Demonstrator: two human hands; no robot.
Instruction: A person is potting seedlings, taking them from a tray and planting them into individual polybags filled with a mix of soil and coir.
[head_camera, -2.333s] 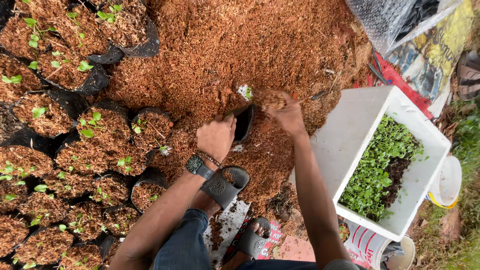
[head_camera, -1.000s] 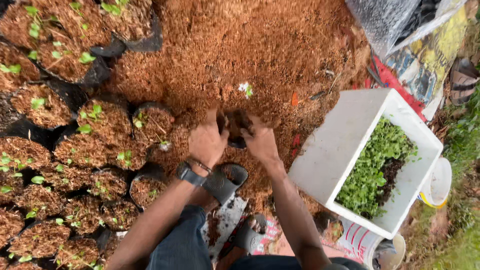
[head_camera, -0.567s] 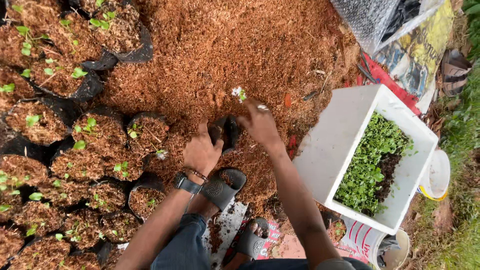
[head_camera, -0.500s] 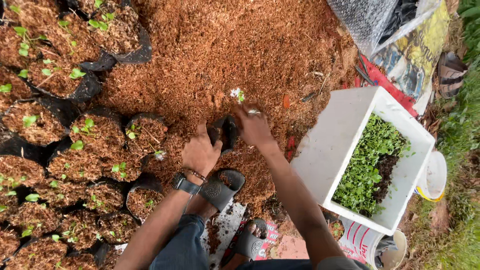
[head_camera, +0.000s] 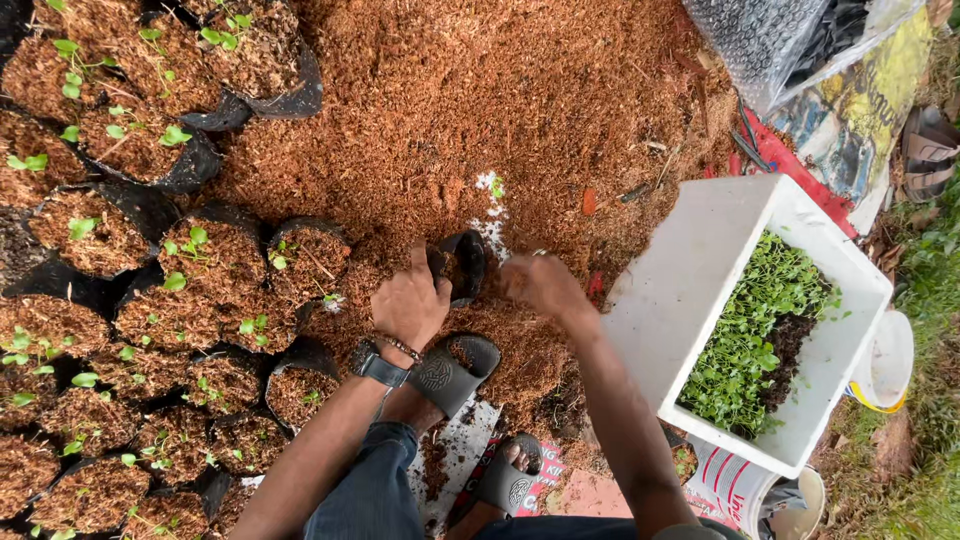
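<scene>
We see one small black grow bag (head_camera: 462, 268) lying tilted on the coir heap (head_camera: 480, 110), mouth up and toward our right. Left hand (head_camera: 408, 305) fingers curl closed on its rim; right hand (head_camera: 540, 282) hovers loosely cupped just beside it, emptier than before. One white tray (head_camera: 700, 270) of seedlings (head_camera: 750, 340); two sandals (head_camera: 450, 372). Hands lower than half a second ago.

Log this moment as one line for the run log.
left hand: holds small black grow bag | right hand: on brown potting mix beside bag | white seedling box: at right
</scene>
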